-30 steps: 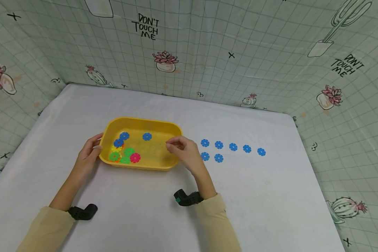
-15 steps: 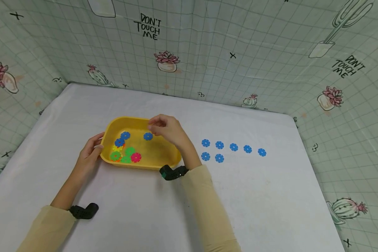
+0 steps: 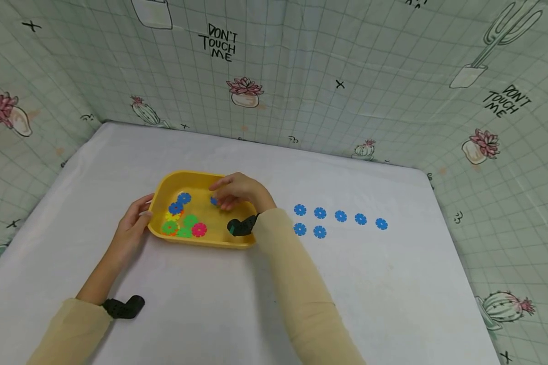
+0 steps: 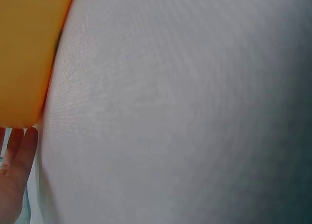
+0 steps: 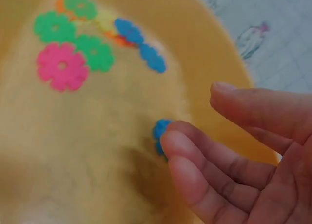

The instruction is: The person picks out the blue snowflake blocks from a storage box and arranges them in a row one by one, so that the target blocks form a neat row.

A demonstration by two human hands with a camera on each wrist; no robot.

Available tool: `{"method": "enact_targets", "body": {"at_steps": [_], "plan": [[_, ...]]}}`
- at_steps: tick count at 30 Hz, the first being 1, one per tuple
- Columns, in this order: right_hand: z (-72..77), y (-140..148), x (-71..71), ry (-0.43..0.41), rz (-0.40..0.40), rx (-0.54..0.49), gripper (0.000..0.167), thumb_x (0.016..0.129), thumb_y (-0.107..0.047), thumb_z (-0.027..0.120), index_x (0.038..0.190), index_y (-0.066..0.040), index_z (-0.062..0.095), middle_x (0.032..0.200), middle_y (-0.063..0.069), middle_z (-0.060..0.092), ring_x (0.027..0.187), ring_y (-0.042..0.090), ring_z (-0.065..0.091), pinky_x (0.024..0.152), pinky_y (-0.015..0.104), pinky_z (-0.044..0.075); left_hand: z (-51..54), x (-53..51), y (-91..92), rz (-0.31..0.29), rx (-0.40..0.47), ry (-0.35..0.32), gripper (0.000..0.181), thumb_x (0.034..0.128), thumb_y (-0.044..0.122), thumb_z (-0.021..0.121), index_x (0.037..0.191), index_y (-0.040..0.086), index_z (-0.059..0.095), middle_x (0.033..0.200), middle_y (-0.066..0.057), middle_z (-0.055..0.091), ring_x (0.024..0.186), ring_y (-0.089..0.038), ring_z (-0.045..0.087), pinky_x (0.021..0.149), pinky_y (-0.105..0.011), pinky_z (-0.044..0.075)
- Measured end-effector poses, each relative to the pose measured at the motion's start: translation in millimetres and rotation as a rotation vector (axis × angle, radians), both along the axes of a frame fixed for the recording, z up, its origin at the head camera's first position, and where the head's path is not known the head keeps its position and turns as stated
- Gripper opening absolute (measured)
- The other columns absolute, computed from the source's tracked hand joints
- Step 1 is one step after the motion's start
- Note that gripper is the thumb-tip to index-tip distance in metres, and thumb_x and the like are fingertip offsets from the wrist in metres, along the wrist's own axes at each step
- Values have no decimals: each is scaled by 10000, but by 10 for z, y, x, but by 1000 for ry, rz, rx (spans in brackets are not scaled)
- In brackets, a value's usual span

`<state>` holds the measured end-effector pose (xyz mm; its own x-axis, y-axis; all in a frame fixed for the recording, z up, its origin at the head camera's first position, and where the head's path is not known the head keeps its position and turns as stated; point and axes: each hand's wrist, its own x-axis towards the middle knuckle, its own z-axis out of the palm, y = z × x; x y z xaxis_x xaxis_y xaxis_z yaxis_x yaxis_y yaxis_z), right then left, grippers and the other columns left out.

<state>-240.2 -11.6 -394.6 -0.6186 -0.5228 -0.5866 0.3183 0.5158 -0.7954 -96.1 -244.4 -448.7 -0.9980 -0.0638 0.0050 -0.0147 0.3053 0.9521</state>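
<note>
"Where is the right hand (image 3: 239,191)?"

"Inside the yellow tray (image 3: 219,236), having entered over its right end. The fingers are loosely curved, grasping nothing, with the thumb well apart from them."

"What's under it?"

"A blue flower-shaped disc (image 5: 160,129), flat on the tray floor, a little right of the middle. The fingertips partly cover it; whether they touch it, I can't tell."

"And the left hand (image 3: 130,225)?"

"At the tray's left end, fingers fairly straight and released, their tips against the outside wall."

"Anything else in there?"

"Yes, crowded toward the left. Two more blue discs (image 3: 184,198) sit on the far side, next to each other. Nearer are three green discs (image 3: 190,220), with a pink disc (image 3: 199,229) at their right. A yellow disc (image 3: 172,216) and bits of orange pieces (image 5: 123,40) show among them."

"What about the table?"

"It has a white cloth (image 3: 392,304). Right of the tray lie seven blue discs in two rows (image 3: 340,216): five in the far row, two in the near one, lined up with its left end."

"And beyond?"

"A gridded curtain (image 3: 301,50) printed with potted cacti and 'DON'T TOUCH ME' hangs along the far side. Both beige sleeves (image 3: 297,284) reach in from the near edge."
</note>
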Motion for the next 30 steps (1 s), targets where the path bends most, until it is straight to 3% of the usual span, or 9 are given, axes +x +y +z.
{"method": "enact_targets", "body": {"at_steps": [5,10,15,21,30], "plan": [[-74,-14,44,34,34,100,412,881,-102,614,1286,-80,545,689,75,586,534,148,549,556,224,505,-1,3,14,3,4,1,455,1011,185,321,1441,39,286,1288,-147,419,1009,66,456,769,-41,413],[-119,-13,64,50,6,182,389,858,-74,628,1243,-90,582,660,67,579,515,146,539,531,210,486,4,8,24,-1,7,0,457,1010,191,323,1442,47,288,1281,-127,422,1015,61,457,775,-42,412],[-140,-1,81,39,15,178,318,858,-65,623,1175,-55,604,674,73,586,518,147,537,532,214,477,-7,11,17,-2,7,15,451,1008,189,328,1438,56,301,1248,-71,438,1012,55,470,769,-50,421],[-171,-18,93,23,31,166,304,857,-74,641,1152,-83,570,649,56,527,496,148,489,513,219,451,-17,11,10,-10,15,19,453,1008,170,331,1439,38,288,1271,-125,427,1006,63,470,763,-50,421],[-218,-120,139,146,99,279,244,841,-125,676,1026,-128,518,626,24,446,449,150,464,462,229,405,10,23,6,-12,-23,0,456,1012,206,327,1443,60,288,1261,-78,433,987,59,470,756,-48,419]]}}
